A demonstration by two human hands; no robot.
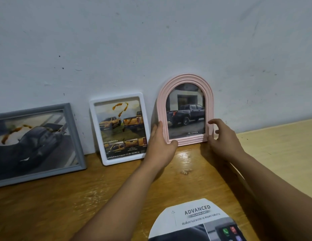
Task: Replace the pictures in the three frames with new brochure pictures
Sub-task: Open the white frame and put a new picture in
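Pink arched frame [184, 110] stands upright at centre right of the picture, its base on the wooden desk [99, 197], its back against the white wall [151, 40]. It shows a dark pickup truck picture. Left hand [159, 145] holds the frame's lower left edge, fingers up along the side, thumb curled onto the bottom corner. Right hand [223, 136] is at the lower right edge, grip loosely spread, fingertips at or just off the rim; contact cannot be told.

White frame [119, 128] leans on the wall just left of the pink one, near the left hand's knuckles, narrow gap. Grey frame [35, 143] leans at far left, cut off by the picture edge. Arch-cut brochure piece [195, 221] lies flat at bottom centre, between the forearms, well apart from the frames. Bare desk surface shows right of the pink frame and between the frames and the brochure piece.
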